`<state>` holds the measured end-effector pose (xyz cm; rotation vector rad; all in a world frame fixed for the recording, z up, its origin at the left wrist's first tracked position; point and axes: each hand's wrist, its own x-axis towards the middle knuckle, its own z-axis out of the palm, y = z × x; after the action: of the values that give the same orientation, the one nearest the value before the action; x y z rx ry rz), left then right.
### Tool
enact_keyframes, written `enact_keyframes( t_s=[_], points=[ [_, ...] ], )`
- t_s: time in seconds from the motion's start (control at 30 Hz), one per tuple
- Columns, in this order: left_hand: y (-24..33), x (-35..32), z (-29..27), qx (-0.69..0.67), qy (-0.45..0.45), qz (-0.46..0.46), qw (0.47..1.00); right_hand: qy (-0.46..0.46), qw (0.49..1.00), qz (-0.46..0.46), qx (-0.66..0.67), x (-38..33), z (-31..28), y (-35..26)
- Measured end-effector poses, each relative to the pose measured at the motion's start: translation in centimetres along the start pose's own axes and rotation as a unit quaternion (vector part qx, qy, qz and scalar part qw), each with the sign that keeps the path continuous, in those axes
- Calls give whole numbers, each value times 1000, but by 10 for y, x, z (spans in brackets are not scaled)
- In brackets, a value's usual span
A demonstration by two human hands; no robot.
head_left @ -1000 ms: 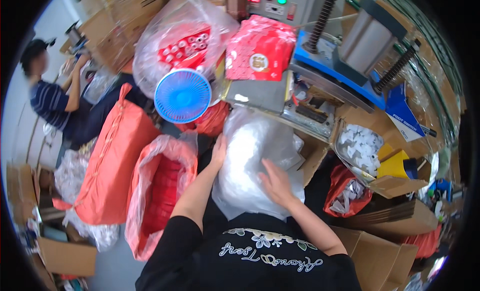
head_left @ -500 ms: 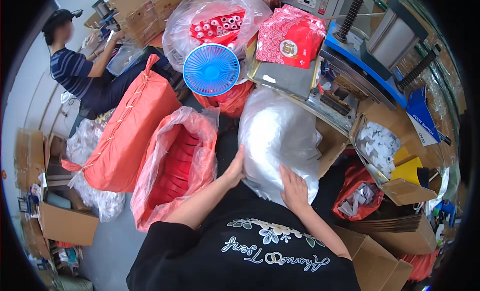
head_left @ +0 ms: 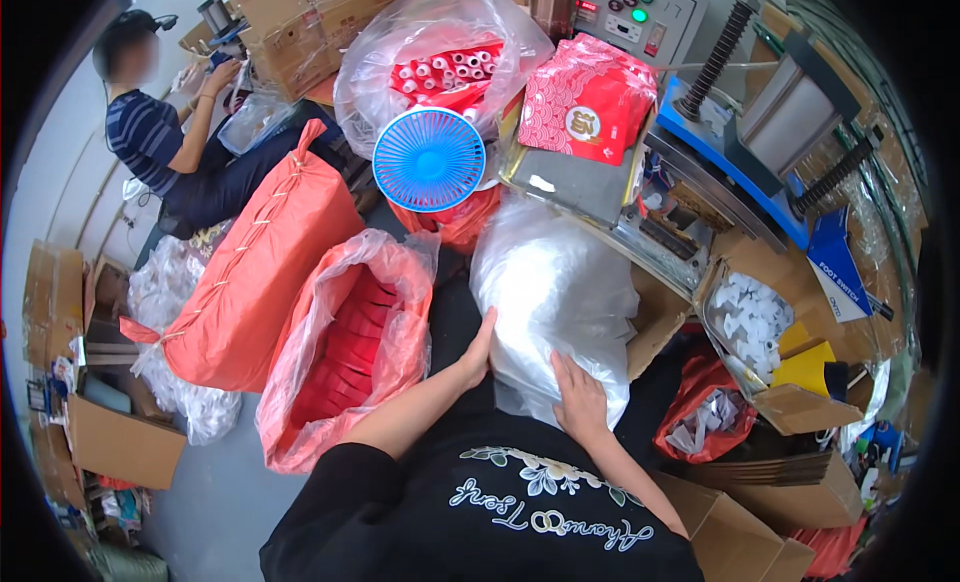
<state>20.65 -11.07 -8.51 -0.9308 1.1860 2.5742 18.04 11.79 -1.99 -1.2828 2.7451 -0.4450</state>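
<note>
A thick, glossy stack of clear plastic bags or film (head_left: 545,282) lies in front of me, close to my body. Along its left edge rests my left hand (head_left: 480,354), with the fingers stretched out against the plastic. My right hand (head_left: 582,397) lies flat on the near right part of the stack, fingers extended. Neither hand is wrapped round anything. Just left of the stack stands an open red sack (head_left: 283,422) with a clear liner and red packed contents.
A tied red sack (head_left: 262,272) leans further left, near a seated co-worker (head_left: 145,132). Beyond the stack are a blue fan (head_left: 428,159), red printed pouches (head_left: 590,97) and a blue-framed press machine (head_left: 745,157). Right stands a carton (head_left: 800,407) beside white plastic pieces (head_left: 750,322).
The view has shifted slightly, so most things sit a little lower. Both hands stay against the plastic stack. The co-worker's hands have moved a little.
</note>
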Motion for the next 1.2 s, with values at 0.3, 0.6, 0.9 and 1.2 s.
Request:
enact_keyframes(
  t_s=[0.3, 0.6, 0.9, 1.2],
  points=[
    [14, -21, -77, 86, 138, 8, 987, -99, 993, -1, 58, 3, -35, 0],
    [52, -50, -55, 88, 106, 169, 976, -83, 989, 20, 117, -5, -32, 9],
    [65, -119, 41, 310, -242, 140, 909, 142, 938, -34, 315, 34, -92, -36],
    [53, -86, 0, 344, -96, 96, 929, 32, 977, -209, 43, 25, -73, -9]
  ],
)
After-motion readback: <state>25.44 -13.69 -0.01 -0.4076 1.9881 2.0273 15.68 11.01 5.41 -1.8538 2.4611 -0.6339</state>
